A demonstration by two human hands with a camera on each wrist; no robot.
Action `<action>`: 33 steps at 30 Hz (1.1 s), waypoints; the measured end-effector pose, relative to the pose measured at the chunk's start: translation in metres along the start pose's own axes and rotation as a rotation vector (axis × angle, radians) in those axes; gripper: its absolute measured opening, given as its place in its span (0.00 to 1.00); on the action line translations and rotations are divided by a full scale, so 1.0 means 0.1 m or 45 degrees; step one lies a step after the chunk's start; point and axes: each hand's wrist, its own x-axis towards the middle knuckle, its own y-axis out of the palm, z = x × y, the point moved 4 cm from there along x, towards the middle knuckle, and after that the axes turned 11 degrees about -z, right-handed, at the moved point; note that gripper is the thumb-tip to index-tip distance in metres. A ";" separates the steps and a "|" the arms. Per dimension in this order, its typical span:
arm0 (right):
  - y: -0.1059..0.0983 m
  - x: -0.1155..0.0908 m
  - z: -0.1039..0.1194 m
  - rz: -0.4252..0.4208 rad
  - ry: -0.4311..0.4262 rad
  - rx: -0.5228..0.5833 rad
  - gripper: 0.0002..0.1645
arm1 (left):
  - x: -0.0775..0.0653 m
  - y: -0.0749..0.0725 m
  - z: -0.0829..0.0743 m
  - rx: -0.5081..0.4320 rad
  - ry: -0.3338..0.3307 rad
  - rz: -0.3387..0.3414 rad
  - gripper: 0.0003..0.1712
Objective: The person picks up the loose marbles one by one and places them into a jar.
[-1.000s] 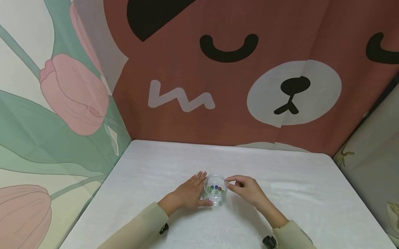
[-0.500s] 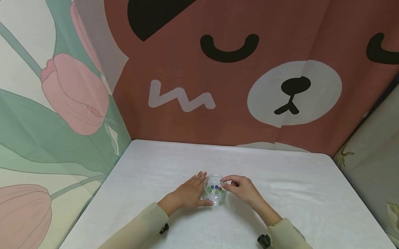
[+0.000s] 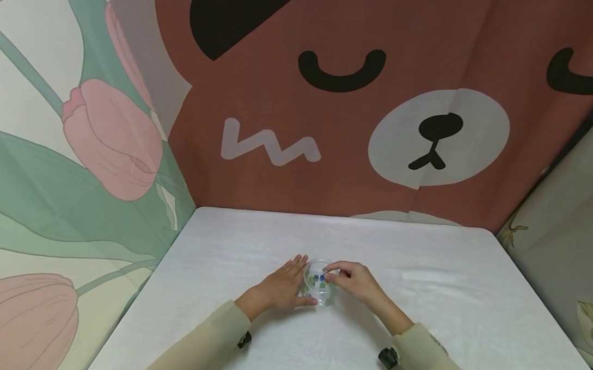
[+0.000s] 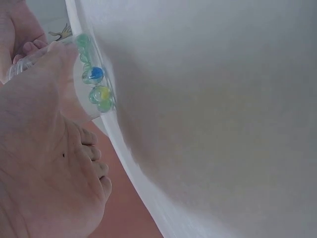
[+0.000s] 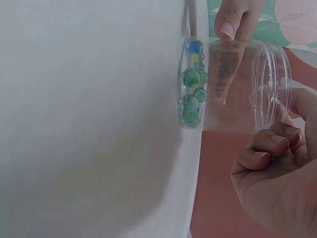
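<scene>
A clear round jar [image 3: 324,299] stands upright on the white table, its mouth uncovered. Several glass marbles [image 5: 191,77], mostly green with touches of blue and yellow, lie on its bottom. My left hand [image 3: 282,285] holds the jar's left side, thumb at the front and fingers toward the back. At the jar's mouth is my right hand [image 3: 356,280], with thumb and index fingertips together at the rim. They pinch a small glassy marble [image 5: 279,101], mostly hidden by the fingers; the other fingers curl toward the palm outside the rim, as the right wrist view shows.
The white table [image 3: 449,299] stretches around the jar on all sides. Behind it hangs a brown cloth [image 3: 345,181] with a bear's face. A flower-patterned cloth [image 3: 111,140] borders the left, and a pale cloth [image 3: 564,238] the right.
My right hand has moved left, from the jar's right rim to over its mouth, fingertips still together. My left hand and the jar have stayed put.
</scene>
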 end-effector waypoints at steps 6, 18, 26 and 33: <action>0.01 -0.01 0.00 0.011 -0.002 0.017 0.13 | 0.00 0.03 0.02 -0.026 0.002 -0.007 0.63; 0.03 0.00 -0.02 -0.006 0.034 0.028 0.11 | 0.01 0.05 0.02 -0.090 -0.007 -0.028 0.63; 0.04 0.00 -0.01 -0.022 0.065 0.033 0.10 | 0.01 0.03 0.02 -0.123 -0.025 -0.041 0.61; 0.05 0.00 -0.02 -0.031 0.064 0.035 0.12 | 0.00 0.03 0.02 -0.132 -0.022 -0.039 0.61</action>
